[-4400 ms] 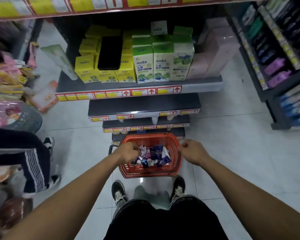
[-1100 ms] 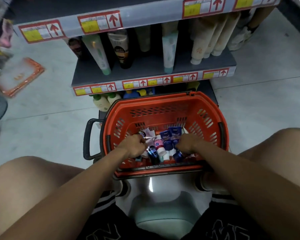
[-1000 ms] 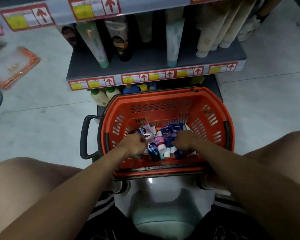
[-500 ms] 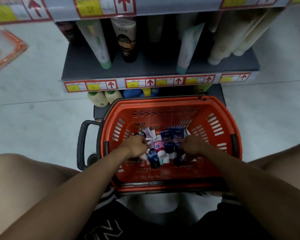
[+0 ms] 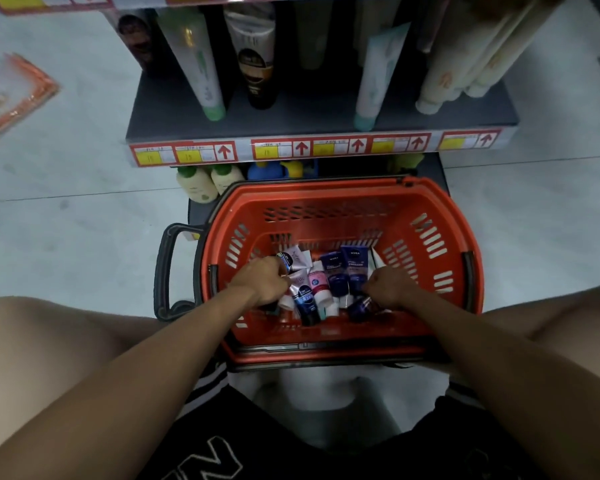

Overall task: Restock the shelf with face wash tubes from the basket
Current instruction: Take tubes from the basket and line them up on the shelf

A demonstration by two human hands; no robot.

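An orange basket (image 5: 340, 194) stands on the floor in front of a low grey shelf (image 5: 291, 121). Several small face wash tubes (image 5: 352, 268) lie in its bottom, dark blue, white and one pink (image 5: 317, 282). My left hand (image 5: 262, 280) is down among them at the left, fingers curled round a dark-capped tube (image 5: 285, 260). My right hand (image 5: 390, 289) is at the right of the pile, its fingers curled down onto a dark blue tube (image 5: 361, 306). Tall tubes (image 5: 201, 71) stand cap-down on the shelf.
The basket's black handle (image 5: 165, 271) hangs out to the left. Pale bottles (image 5: 196, 183) sit on the lowest shelf behind the basket. An orange packet (image 5: 13, 95) lies on the floor at the left. My bare knees flank the basket.
Earlier I stood holding the basket's rim; now I squat with it on the floor. In the last second both hands have stayed in the tube pile, barely shifting.
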